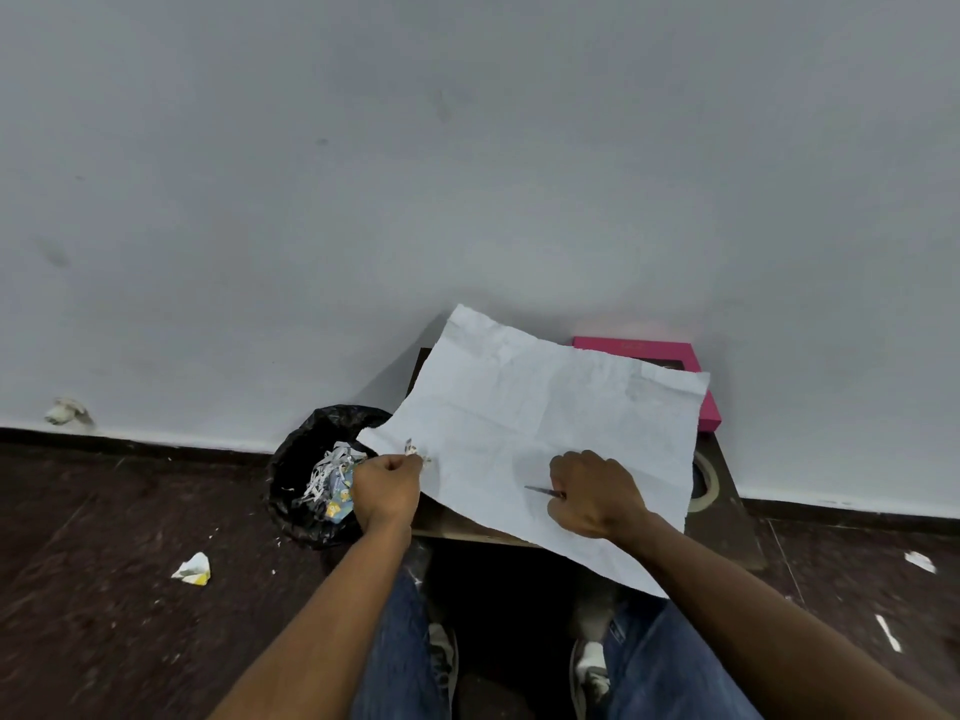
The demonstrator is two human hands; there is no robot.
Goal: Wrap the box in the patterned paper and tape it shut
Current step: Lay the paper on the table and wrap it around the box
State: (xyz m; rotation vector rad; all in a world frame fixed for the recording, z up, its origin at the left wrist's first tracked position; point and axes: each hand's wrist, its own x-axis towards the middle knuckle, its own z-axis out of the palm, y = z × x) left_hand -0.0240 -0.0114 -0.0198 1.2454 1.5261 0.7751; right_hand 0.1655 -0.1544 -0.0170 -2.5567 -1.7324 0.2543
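Jeans [400, 646] below — paper [545, 418] hides most of pink box [649, 350].

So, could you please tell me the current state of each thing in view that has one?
paper: spread white side up over the table, creased
pink box: unwrapped, partly under the paper
tape roll: lying flat, partly hidden
bin: open, holding paper scraps
left hand: pinching a paper scrap
right hand: gripping a thin tool

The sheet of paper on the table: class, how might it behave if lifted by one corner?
The sheet of paper looks thin and creased, so probably floppy and light. Its near edge already droops past the table, so it may slide off easily.
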